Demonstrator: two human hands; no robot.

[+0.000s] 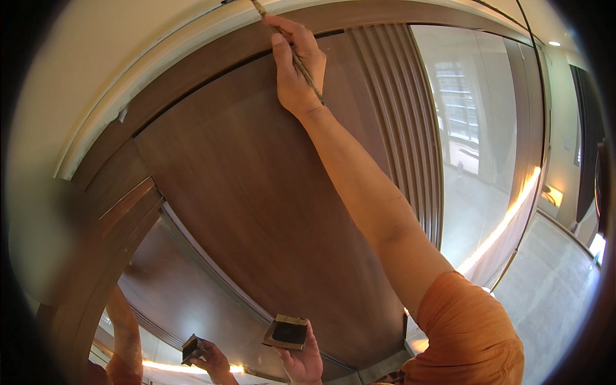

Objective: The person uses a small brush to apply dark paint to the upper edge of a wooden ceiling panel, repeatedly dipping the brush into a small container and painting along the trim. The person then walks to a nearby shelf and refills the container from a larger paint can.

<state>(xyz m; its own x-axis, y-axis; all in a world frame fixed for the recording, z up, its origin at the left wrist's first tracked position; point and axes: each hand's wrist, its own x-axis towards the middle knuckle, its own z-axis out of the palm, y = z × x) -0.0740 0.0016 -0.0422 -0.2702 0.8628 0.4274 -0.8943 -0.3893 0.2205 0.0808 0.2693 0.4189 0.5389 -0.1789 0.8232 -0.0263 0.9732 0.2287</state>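
Note:
My right hand [303, 67] is raised high, its fingers closed around a thin paintbrush [258, 7]. The brush's handle end lies against my wrist, and its far end runs out of the top of the picture, beside the pale trim [192, 29]. Low in the view, my left hand [304, 360] holds up a small open cardboard box [287, 332] with something dark inside. Behind both hands stands a large brown wooden panel [269, 186].
A ribbed wood strip [398, 109] and a glossy pale panel [475, 115] stand to the right. At lower left, a shiny surface [173, 276] mirrors my hand and the box. A dark cable [527, 25] hangs at upper right, above a grey floor [545, 289].

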